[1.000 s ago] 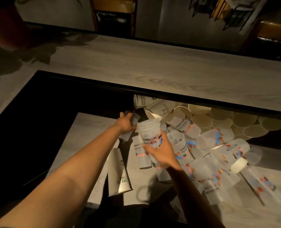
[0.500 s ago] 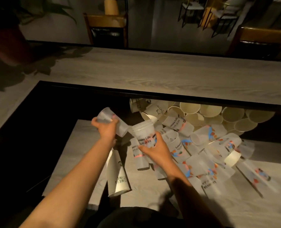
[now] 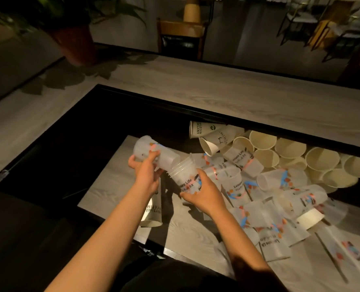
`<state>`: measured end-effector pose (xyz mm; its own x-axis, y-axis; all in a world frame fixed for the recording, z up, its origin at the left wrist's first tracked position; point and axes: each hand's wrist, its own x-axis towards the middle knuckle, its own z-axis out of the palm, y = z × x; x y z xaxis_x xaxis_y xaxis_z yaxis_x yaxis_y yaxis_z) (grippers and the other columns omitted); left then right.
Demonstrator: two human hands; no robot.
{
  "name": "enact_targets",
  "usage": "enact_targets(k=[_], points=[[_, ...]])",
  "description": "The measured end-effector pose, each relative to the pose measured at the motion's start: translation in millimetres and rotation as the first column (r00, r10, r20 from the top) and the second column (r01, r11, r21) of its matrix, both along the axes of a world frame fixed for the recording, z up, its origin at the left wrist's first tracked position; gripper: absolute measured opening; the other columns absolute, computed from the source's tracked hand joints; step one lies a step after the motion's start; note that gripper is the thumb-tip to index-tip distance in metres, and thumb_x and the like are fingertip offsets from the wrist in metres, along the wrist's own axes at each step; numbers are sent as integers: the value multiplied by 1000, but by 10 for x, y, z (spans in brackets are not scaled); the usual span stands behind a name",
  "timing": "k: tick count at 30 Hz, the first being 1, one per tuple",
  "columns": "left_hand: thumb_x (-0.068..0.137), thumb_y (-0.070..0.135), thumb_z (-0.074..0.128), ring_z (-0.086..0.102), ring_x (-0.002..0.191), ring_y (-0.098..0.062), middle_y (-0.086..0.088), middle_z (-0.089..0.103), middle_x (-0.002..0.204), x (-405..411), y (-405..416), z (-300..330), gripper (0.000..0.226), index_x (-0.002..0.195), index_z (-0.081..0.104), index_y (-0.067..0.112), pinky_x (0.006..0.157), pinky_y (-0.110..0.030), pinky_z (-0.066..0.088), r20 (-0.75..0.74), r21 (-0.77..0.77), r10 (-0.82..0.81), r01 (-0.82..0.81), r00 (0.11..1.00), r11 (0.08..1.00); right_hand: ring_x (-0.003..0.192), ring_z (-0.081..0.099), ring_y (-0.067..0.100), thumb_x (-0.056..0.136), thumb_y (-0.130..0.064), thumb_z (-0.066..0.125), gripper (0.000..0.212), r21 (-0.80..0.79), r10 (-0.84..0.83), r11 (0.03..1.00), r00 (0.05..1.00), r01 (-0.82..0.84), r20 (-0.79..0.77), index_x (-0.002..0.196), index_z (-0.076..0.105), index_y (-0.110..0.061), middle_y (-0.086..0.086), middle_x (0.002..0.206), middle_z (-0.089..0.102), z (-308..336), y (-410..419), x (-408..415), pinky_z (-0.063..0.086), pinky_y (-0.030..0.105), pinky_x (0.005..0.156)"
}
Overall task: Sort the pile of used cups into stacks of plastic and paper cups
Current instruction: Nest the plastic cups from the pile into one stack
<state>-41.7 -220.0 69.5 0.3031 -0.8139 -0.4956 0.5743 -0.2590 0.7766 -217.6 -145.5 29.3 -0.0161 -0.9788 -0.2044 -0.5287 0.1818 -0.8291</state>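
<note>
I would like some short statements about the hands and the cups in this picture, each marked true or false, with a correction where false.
1. The left hand holds a frosted plastic cup. True.
2. The right hand is empty. False: it grips a stack of plastic cups.
3. Plain paper cups lie at the far right of the pile. True.
4. The printed paper cup under the left forearm stands upright. False: it lies on its side.
</note>
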Motion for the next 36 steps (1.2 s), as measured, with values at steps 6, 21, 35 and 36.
enact_targets(k=[6,21,35,36], points=[[83,6,75,64,114,-26,-9,57,130,-60,338,-73,71,134,32,30,81,-32,59,287,-173,-173,229,942,958,99,63,6,65,-49,84,87,-23,66,998,998,-66,20,138,38,-44,-17,117,60,14,91,-77,54,32,84],[101,56,43,59,123,-11,10,65,132,-827,446,41,40,132,61,38,102,-38,48,385,-89,-671,749,633,656,95,61,-9,60,-56,81,73,-105,-294,946,948,306,120,125,47,-45,-22,108,65,348,341,-705,52,21,78],[93,17,54,35,130,-31,1,39,155,-1624,325,-490,24,113,66,26,105,-39,31,785,562,-469,783,-404,266,87,57,-23,56,-60,76,75,-84,-454,877,873,473,180,122,44,-48,-28,98,62,398,701,-1463,42,6,63],[93,17,53,38,125,-30,0,44,150,-1637,332,-489,26,114,64,26,102,-39,34,790,568,-441,779,-426,265,86,57,-24,56,-60,76,74,-79,-459,875,870,478,182,122,43,-49,-28,97,63,393,721,-1483,41,6,64]])
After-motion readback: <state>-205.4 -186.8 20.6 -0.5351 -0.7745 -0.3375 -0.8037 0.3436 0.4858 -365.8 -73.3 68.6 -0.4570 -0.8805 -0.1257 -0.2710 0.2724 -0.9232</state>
